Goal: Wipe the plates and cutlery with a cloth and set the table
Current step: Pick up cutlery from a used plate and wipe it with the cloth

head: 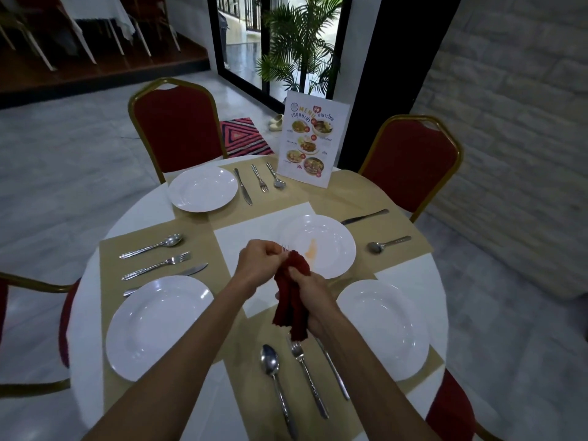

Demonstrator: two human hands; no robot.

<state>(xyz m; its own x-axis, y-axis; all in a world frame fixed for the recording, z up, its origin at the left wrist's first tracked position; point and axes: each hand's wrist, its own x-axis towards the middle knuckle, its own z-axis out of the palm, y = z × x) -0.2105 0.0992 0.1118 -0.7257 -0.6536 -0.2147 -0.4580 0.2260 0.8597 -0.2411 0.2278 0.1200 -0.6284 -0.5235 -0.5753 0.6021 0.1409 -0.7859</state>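
Above the middle of the round surface (410, 278), the left hand (257, 262) gripped a fork (284, 248), only its tines showing. The right hand (313, 297) was clamped on the red cloth (291, 300) bunched against it. Three places looked finished, each with knife, fork and spoon: the far plate (202, 189) at 11 o'clock, the left plate (159, 326) at 8 o'clock and the near plate (383, 329) at 4 o'clock. Toward 2 o'clock only a knife (364, 217) and a spoon (388, 244) lay, so the held fork probably belonged there. The stained plate (331, 243) near the centre bore an orange smear, so it likely awaited wiping and placing.
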